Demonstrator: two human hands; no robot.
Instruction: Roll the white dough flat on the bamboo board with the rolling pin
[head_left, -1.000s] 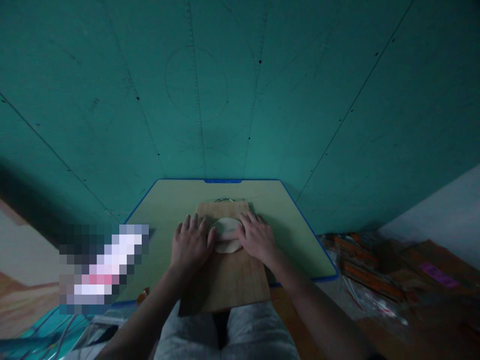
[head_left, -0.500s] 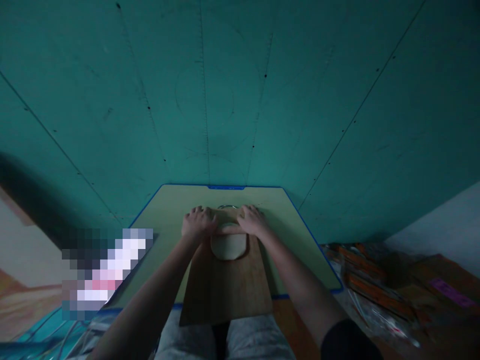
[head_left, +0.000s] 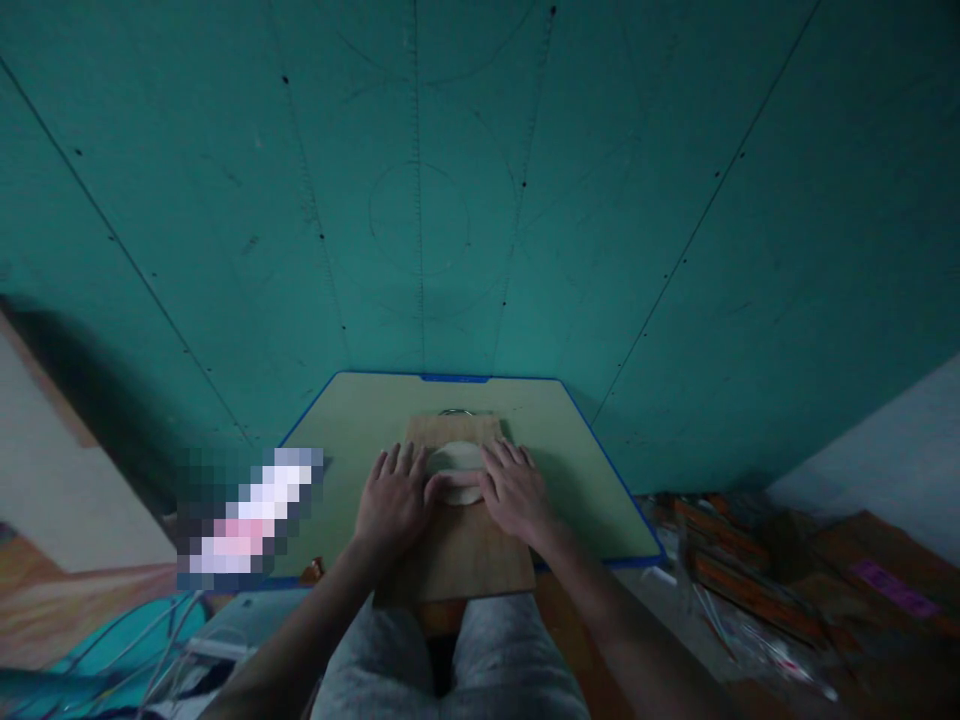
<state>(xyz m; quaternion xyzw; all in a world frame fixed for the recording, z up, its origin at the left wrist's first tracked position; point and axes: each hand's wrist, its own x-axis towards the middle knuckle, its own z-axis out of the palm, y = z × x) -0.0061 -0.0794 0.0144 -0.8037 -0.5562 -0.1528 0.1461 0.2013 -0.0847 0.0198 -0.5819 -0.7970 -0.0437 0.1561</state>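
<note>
Left hand [head_left: 391, 500] and right hand [head_left: 516, 490], open flat and ungripping, cover the ends of a rolling pin [head_left: 460, 479] across dough [head_left: 457, 457] on a wooden board [head_left: 472, 560]; matched palm pressure should give even thickness.

Left hand [head_left: 394, 495] and right hand [head_left: 517, 490], fingers extended, over ends of pale cylindrical rolling pin [head_left: 459, 479]. Pin across flat round off-white dough [head_left: 456, 456]. Dough on light-brown rectangular wooden board [head_left: 465, 565], metal ring [head_left: 456, 412] at far end. Pale yellow-green blue-edged worktop [head_left: 600, 520] beneath; teal wall [head_left: 480, 130] behind.
</note>
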